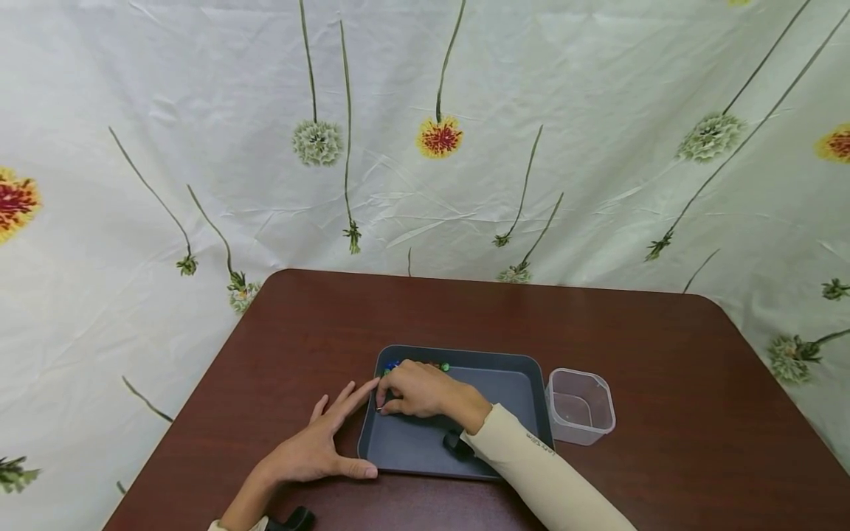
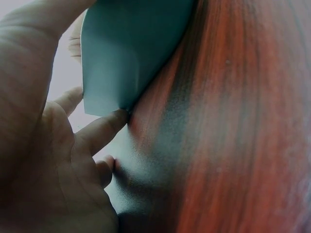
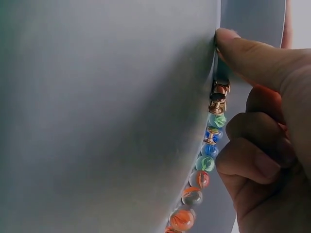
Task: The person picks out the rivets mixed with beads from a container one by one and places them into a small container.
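Note:
On the table lies a dark grey tray. Along its wall runs a row of glass marbles, orange, green and blue, with small gold-coloured metal pieces among them. My right hand is inside the tray at the left wall. Its thumb and index finger pinch a small shiny piece at the wall, mostly hidden by the fingertips. The other right fingers are curled. My left hand spreads its straight fingers beside the tray, the fingertips touching its left edge and the thumb near the front left corner.
A clear plastic container stands against the tray's right side. The brown wooden table extends around both. Behind it hangs a white cloth with printed flowers.

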The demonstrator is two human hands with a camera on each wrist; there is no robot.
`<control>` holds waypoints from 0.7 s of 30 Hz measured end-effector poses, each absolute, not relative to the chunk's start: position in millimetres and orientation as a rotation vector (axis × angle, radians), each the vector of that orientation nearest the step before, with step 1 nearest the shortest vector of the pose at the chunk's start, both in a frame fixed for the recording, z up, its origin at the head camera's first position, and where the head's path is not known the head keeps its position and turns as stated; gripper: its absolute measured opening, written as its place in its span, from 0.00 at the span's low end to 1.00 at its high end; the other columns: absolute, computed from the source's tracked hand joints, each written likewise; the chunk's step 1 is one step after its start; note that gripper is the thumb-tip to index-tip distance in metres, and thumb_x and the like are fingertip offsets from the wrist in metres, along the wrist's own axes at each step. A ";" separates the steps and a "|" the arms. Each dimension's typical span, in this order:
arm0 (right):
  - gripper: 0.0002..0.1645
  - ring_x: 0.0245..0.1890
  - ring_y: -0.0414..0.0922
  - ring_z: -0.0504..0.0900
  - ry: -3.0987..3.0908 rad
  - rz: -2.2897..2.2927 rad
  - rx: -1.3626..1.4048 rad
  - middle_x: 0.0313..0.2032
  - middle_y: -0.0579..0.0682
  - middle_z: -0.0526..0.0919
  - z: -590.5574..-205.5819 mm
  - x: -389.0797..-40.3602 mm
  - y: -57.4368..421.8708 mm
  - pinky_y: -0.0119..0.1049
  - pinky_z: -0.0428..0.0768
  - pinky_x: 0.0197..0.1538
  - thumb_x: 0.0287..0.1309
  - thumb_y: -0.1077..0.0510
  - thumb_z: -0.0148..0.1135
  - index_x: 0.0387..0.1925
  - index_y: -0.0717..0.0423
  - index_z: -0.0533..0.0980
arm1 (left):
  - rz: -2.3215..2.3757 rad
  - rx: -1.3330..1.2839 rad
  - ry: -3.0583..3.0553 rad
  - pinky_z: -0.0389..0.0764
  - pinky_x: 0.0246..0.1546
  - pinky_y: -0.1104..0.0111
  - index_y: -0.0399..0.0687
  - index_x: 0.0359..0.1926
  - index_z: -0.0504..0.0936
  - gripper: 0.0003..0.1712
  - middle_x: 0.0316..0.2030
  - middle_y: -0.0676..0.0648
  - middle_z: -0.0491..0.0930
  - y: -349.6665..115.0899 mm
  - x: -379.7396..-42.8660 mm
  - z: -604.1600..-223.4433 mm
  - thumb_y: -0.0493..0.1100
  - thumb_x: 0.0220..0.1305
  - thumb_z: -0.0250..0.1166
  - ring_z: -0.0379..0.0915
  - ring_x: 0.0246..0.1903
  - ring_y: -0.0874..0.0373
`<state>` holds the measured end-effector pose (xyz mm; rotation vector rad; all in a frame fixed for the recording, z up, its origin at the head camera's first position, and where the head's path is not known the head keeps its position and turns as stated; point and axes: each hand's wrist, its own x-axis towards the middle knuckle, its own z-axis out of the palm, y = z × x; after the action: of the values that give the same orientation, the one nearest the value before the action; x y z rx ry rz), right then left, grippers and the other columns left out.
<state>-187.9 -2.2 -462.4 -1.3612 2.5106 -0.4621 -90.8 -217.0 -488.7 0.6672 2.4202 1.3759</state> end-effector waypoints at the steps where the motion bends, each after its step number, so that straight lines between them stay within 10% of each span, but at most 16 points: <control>1: 0.06 0.15 0.30 0.64 2.513 -0.458 -1.361 0.16 0.38 0.71 -462.0 -187.9 -1.9 0.22 0.60 0.18 0.64 0.48 0.67 0.39 0.42 0.86 | 1.377 0.669 2.420 0.20 0.65 0.31 0.61 0.81 0.46 0.63 0.80 0.43 0.46 -217.0 -90.9 -488.8 0.49 0.54 0.78 0.27 0.77 0.30; 21: 0.09 0.14 0.31 0.59 2.519 -0.533 -1.341 0.14 0.38 0.68 -441.9 -192.9 11.8 0.23 0.58 0.20 0.65 0.50 0.67 0.43 0.47 0.86 | 1.376 0.687 2.430 0.20 0.64 0.30 0.60 0.81 0.45 0.64 0.79 0.42 0.46 -216.9 -90.5 -489.9 0.47 0.53 0.78 0.27 0.77 0.28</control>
<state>-192.9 11.8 -441.9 -1.3408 2.5186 -0.5331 -90.5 -216.9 -489.9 0.6868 2.4302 1.3756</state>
